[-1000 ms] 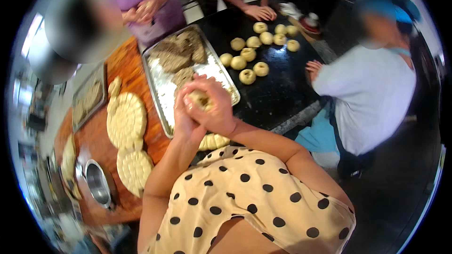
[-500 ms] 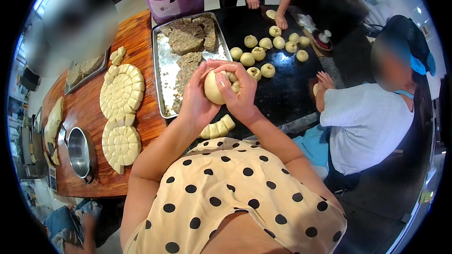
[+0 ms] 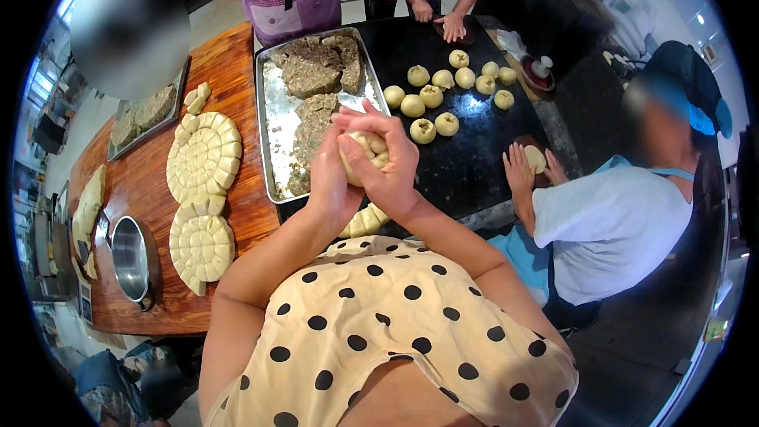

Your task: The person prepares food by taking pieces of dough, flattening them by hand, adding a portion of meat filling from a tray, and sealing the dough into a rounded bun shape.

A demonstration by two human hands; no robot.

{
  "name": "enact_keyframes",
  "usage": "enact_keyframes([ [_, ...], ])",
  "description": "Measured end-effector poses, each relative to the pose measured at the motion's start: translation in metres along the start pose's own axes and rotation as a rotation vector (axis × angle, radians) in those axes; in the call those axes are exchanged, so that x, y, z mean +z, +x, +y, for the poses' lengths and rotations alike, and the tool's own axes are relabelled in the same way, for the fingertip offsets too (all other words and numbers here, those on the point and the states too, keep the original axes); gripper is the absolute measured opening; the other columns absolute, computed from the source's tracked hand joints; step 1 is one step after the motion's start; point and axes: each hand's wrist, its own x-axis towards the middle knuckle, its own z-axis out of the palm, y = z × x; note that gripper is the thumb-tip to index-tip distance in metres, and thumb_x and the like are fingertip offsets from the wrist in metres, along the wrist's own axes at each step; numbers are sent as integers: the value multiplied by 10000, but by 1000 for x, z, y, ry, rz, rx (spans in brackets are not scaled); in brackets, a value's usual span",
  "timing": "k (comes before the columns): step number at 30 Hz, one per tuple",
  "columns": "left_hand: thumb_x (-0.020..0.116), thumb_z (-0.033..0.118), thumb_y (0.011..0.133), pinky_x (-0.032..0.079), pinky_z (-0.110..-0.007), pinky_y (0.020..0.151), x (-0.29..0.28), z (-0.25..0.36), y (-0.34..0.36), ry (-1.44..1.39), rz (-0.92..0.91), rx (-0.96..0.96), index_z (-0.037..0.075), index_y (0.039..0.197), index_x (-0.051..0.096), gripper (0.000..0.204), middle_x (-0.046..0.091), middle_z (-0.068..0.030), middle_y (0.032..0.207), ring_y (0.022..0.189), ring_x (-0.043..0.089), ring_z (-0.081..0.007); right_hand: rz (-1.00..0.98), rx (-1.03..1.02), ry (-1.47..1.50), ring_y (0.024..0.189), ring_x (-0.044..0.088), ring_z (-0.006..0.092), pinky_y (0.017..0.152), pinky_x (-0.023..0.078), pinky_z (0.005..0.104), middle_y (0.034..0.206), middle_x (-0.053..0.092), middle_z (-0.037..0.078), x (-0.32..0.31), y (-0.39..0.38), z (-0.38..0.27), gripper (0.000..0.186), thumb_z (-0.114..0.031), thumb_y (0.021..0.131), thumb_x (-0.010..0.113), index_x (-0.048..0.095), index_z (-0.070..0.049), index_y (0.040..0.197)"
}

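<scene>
My left hand [image 3: 329, 176] and my right hand [image 3: 387, 160] are cupped together around a pale dough ball [image 3: 367, 146] whose upper side looks pleated. The fingers of both curl over it and hide much of its surface. Behind them lies a metal tray [image 3: 272, 126] of speckled brownish filling [image 3: 316, 67], in large lumps. Several filled dough balls [image 3: 423, 130] sit on the black worktop to the tray's right. Just below my hands, a short row of cut dough pieces [image 3: 360, 224] is partly hidden by my arm.
The wooden table [image 3: 130, 190] holds scored dough rounds [image 3: 202, 154], a steel pot [image 3: 128, 261] and a second tray [image 3: 126, 130]. Two people [image 3: 288, 0] stand across the worktop. At the right, a person in white [image 3: 609, 229] presses a dough disc [image 3: 534, 159]. A red dish [image 3: 541, 79] stands beyond.
Since half a second ago, my fingers have closed further over the ball, covering more of it. The right-hand co-worker's hands have moved down, revealing their dough disc. Earlier the whole view was tilted differently.
</scene>
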Motion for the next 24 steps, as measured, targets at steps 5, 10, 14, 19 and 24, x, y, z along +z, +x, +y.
enact_keyframes([
  [5,422,354,1048,518,-375,979,1,-5,5,51,24,23,92,1299,508,373,608,-93,1222,1123,622,-225,-46,-148,-61,1143,664,284,1139,369,468,1140,712,192,-9,5,0,201,-43,936,553,656,14,1099],
  [10,445,339,1030,537,-364,927,-13,-7,15,61,33,-29,80,1261,534,358,623,-104,1153,1080,637,-216,-139,-93,-155,1250,592,310,1126,382,438,1355,593,207,-15,-5,11,471,-60,947,564,466,7,1403],
  [14,436,312,1034,555,-381,907,-26,1,21,222,-1,-177,50,1250,534,354,637,-125,1149,1072,649,-239,-253,-1,-61,1367,481,330,1158,314,453,1511,445,190,-26,-3,9,842,-228,901,712,213,-77,1562],
  [19,404,286,1048,566,-394,891,-40,-11,28,293,-216,-81,39,1323,473,376,596,-101,1239,1102,636,-218,-419,-140,-213,1354,502,322,1203,218,516,1372,593,170,-37,0,14,431,-191,897,701,614,-63,1300],
  [24,388,383,1056,535,-386,957,-16,-3,29,209,-195,-152,99,1431,432,473,567,-98,1305,1129,628,-213,-96,43,-3,1264,575,256,1208,229,492,1299,647,148,-32,-7,7,265,-162,1001,548,702,7,1133],
])
